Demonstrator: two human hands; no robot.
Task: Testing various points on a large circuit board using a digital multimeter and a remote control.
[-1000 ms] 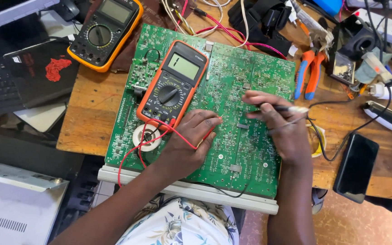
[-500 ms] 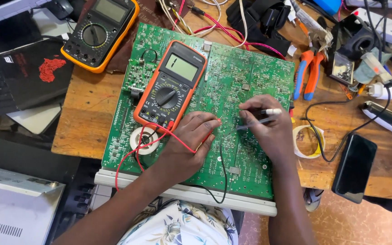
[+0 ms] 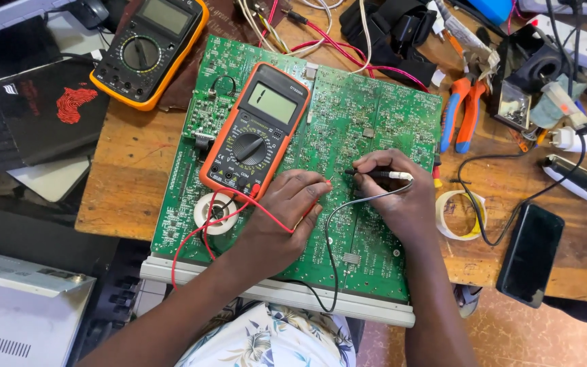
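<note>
The right hand point(image 3: 402, 197) is pinching a black probe point(image 3: 375, 175) against the green circuit board point(image 3: 348, 136); the left hand point(image 3: 287, 211) is closing on the red lead point(image 3: 266, 207). Probing looks underway beside the orange meter point(image 3: 256, 132); next calls for steady tip contact.

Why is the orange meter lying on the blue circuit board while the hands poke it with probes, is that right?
Not quite: the circuit board is green, not blue. The head view shows the orange meter lying on it while the left hand and right hand hold probes to it.

Probe tips under both hands point(image 3: 287, 211), second multimeter point(image 3: 149, 47) cropped by top edge
</note>
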